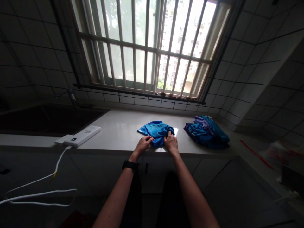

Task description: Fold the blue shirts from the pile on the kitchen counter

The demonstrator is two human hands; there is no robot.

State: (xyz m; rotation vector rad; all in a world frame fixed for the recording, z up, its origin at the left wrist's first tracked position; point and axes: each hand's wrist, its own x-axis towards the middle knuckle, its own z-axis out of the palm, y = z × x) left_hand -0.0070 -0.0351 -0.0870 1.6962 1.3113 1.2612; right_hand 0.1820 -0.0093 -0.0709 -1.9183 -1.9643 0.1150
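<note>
A shiny blue piece of cloth (pixel 154 129), bunched and partly folded, lies on the white countertop (pixel 121 123) close to its front edge. What kind of garment or bag it is, I cannot make out. My left hand (pixel 143 143), with a black watch on the wrist, pinches the cloth's near left edge between thumb and fingers. On the other side, my right hand (pixel 171 142) grips the cloth's right part, its fingers bent into the fabric. To the right, apart from both hands, rests a heap of blue and purple fabric (pixel 206 131).
A dark sink (pixel 47 118) with a tap (pixel 73 98) is at the left. Near it a white power bank (pixel 83 136) lies by the counter edge, its white cable (pixel 58 163) hanging down. A barred window (pixel 147 47) is behind. At right are a red strip (pixel 256 154) and a plastic bag (pixel 282 151).
</note>
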